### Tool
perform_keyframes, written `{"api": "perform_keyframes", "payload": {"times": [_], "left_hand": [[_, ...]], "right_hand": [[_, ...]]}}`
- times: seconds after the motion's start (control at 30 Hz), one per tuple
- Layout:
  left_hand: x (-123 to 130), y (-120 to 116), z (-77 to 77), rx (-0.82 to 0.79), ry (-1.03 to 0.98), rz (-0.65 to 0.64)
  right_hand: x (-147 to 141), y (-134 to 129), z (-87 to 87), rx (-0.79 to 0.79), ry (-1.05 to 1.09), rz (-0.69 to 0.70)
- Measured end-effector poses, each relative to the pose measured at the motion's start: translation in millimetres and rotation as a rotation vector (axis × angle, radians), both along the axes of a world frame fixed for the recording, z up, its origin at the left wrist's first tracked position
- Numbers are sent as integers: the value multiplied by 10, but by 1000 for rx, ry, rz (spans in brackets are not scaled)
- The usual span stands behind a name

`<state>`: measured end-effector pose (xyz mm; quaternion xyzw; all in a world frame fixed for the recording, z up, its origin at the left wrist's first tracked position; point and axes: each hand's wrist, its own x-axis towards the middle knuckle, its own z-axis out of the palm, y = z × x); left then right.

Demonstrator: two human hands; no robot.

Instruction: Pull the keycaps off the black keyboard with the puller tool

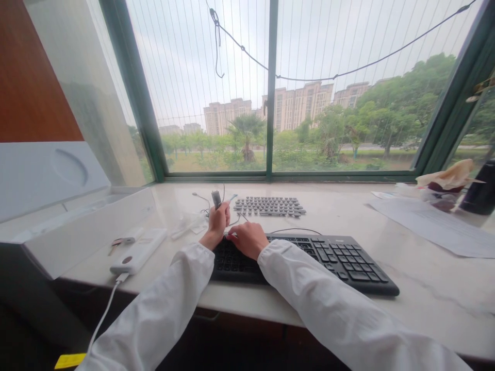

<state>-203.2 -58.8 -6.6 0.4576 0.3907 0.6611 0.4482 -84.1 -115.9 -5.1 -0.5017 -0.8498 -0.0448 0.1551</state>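
A black keyboard [348, 257] lies on the desk, partly covered by my hands and sleeves. Over its left part, my left hand [218, 222] is closed around a dark stick-shaped object [216, 198], whose blunt top end sticks up past the fingers. My right hand [249, 239] is bent low above the keys beside it, thumb and fingers drawn together near the left hand. A thin dark rod [244, 217] shows just above the right knuckles; whether the fingers grip it is hidden. Behind the hands, many small grey keycaps [269, 206] lie in keyboard-like rows.
A white power bank [139, 252] with a plugged-in white cable [103, 319] lies at left, keys [115, 244] beside it. An open white box [88, 232] stands further left. Paper sheets [436, 221] and a dark bottle [479, 190] are at right. Thin cables [201, 197] lie near the window.
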Motion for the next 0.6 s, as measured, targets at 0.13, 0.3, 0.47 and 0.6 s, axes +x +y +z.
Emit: {"api": "perform_keyframes", "payload": {"times": [0.13, 0.3, 0.47, 0.6], "left_hand": [[-2, -14, 13, -4, -39, 1], [36, -35, 3, -17, -30, 26], [38, -32, -6, -34, -29, 37], [24, -28, -18, -29, -7, 34]], "right_hand": [[-16, -8, 18, -30, -12, -13], [-25, 2, 17, -21, -27, -1], [-25, 14, -3, -7, -42, 17], [-28, 13, 1, 5, -48, 25]]}}
